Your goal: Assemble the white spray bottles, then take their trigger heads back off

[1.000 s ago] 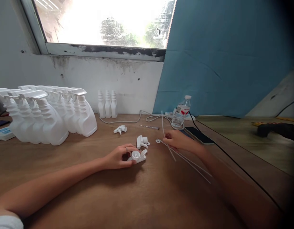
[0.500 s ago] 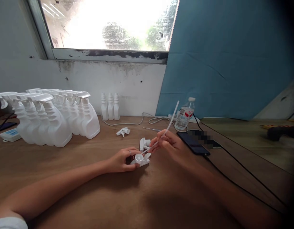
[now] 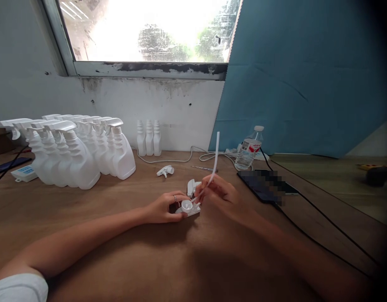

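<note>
My left hand (image 3: 164,208) rests on the wooden table (image 3: 118,260) and grips a white spray trigger head (image 3: 188,207) lying on its side, its round cap opening facing up. My right hand (image 3: 220,195) pinches a thin white dip tube (image 3: 214,161) between its fingertips. The tube bends upward from my fingers, and its lower end points into the cap opening. A second white trigger head (image 3: 192,187) lies just behind the held one. A third trigger head (image 3: 165,170) lies farther back on the table.
Several white spray bottles (image 3: 86,155) with triggers stand at the left. Three small white bottles (image 3: 148,138) line the wall. A water bottle (image 3: 249,148), a dark phone (image 3: 264,186) with a black cable, white cords and a thin metal tool (image 3: 205,168) lie at the right.
My right hand lifted a dip tube from the loose tubes at the right and brought it left to the trigger head in my left hand. The tube now stands more upright.
</note>
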Demonstrator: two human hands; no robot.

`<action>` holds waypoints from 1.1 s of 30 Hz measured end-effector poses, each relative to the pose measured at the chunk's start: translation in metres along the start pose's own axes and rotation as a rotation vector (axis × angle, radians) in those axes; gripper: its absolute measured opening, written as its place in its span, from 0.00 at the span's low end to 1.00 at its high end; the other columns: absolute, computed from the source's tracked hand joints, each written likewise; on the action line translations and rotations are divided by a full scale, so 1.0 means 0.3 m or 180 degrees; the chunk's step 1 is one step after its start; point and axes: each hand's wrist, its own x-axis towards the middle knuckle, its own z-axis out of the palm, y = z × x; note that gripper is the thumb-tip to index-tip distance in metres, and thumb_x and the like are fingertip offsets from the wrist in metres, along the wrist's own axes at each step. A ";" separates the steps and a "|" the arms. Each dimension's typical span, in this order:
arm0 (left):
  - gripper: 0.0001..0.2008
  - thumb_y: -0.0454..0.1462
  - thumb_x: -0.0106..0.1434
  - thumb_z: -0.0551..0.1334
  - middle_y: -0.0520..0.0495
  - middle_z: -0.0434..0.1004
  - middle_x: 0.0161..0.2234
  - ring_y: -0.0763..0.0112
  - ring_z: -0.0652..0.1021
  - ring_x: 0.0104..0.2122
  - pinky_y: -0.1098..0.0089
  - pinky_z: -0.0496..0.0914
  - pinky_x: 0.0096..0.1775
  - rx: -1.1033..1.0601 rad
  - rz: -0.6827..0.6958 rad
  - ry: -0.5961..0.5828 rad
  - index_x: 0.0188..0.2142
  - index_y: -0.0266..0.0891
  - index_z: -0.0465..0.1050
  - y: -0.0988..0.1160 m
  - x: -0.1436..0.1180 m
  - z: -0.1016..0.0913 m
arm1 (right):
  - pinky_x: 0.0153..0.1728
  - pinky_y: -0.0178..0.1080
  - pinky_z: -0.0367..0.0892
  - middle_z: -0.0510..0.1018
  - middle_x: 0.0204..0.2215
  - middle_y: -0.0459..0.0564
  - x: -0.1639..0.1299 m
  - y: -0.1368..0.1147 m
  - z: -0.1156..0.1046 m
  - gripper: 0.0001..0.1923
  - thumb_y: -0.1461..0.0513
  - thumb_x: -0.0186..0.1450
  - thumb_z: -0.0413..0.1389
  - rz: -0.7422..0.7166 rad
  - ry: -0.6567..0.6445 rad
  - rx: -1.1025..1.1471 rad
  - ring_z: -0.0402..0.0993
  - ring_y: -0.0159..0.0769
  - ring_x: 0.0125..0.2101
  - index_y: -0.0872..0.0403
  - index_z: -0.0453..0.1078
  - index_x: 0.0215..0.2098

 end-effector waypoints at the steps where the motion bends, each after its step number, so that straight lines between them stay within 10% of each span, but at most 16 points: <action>1: 0.22 0.40 0.60 0.63 0.40 0.73 0.46 0.67 0.75 0.40 0.70 0.69 0.44 -0.0015 0.0003 0.0006 0.53 0.35 0.71 -0.001 0.000 0.001 | 0.34 0.38 0.72 0.76 0.31 0.48 0.002 0.003 0.005 0.11 0.53 0.68 0.52 0.0065 -0.0022 -0.0146 0.77 0.34 0.31 0.53 0.64 0.37; 8: 0.22 0.39 0.60 0.63 0.39 0.73 0.47 0.66 0.75 0.42 0.69 0.69 0.45 -0.0033 0.0010 -0.0014 0.52 0.33 0.71 0.008 0.003 0.000 | 0.36 0.37 0.66 0.76 0.33 0.50 0.013 0.040 0.041 0.09 0.57 0.67 0.54 -0.0067 -0.0190 -0.1306 0.72 0.36 0.35 0.54 0.71 0.32; 33: 0.18 0.38 0.59 0.63 0.40 0.74 0.46 0.64 0.74 0.44 0.69 0.68 0.47 -0.0140 -0.0121 -0.0019 0.48 0.33 0.73 0.025 0.008 -0.008 | 0.35 0.37 0.63 0.70 0.31 0.49 0.006 0.081 0.091 0.10 0.62 0.68 0.52 -0.0122 -0.0118 -0.1276 0.66 0.34 0.33 0.54 0.68 0.28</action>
